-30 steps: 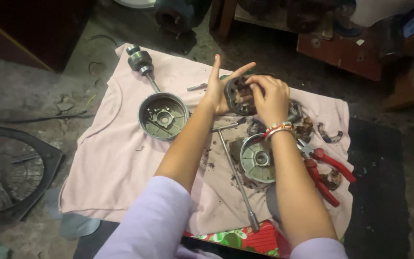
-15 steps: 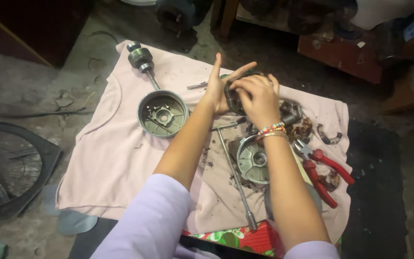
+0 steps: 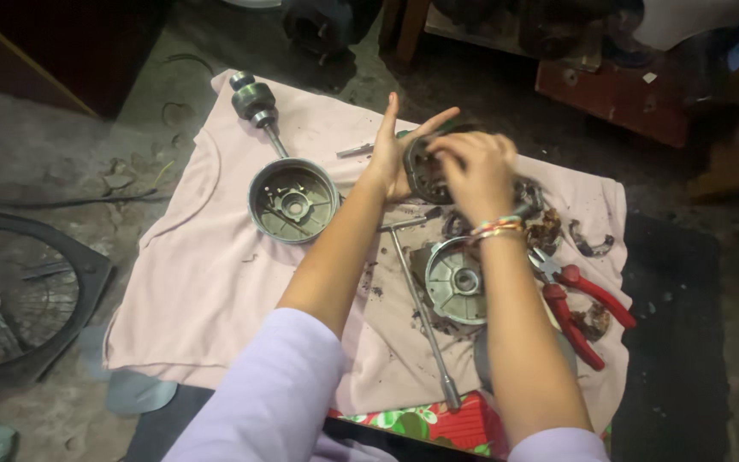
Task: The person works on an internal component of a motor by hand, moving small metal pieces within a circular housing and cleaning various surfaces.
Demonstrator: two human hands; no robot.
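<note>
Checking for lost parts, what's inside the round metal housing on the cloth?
Inside the housing: a central hub with a hole and cast ribs, no loose parts visible. What's under it is hidden; it sits on the cloth.
</note>
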